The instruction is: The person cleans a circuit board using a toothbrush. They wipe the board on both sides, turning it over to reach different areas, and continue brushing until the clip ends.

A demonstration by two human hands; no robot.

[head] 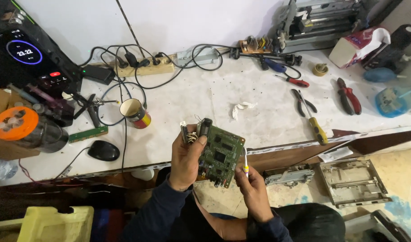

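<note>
White and cluttered, the counter (205, 98) runs in front of the person, who holds a green circuit board (221, 154) up over its near edge. The left hand (186, 161) grips the board's left side, its fingers (197, 148) clamped on it with the thumb across the front. The right hand (252, 188) sits just right of the board, fingers closed around a small white-handled tool (245, 162) whose tip touches the board's right edge. Beyond the fingers stand a paper cup (136, 113), a black mouse (103, 150), pliers (349, 95) and a yellow-handled screwdriver (316, 125).
</note>
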